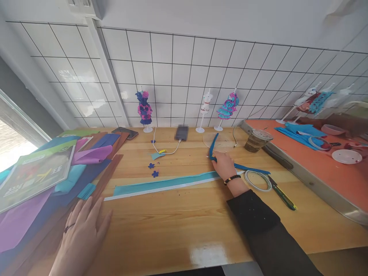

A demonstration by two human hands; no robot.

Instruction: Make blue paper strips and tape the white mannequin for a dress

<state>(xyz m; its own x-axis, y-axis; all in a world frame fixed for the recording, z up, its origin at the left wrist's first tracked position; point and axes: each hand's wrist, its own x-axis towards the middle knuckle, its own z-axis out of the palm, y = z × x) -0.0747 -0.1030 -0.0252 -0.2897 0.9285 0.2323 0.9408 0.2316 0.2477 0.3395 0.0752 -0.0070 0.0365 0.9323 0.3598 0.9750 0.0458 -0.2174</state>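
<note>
My right hand reaches across the wooden table and pinches a narrow dark-blue paper strip that curls up from the table. A bead bracelet circles that wrist. Just below it lies a long teal strip with a white edge, running left to right. My left hand rests flat, fingers spread, at the table's near left, touching the edge of a stack of coloured paper sheets. A ring of double-sided tape and a yellow-green craft knife lie right of my right wrist.
Small paper-dress mannequins stand along the tiled wall. A phone charges on a white cable. A plastic cup sits near an orange-topped bench holding blue paper, plates and tape. A green booklet tops the paper stack.
</note>
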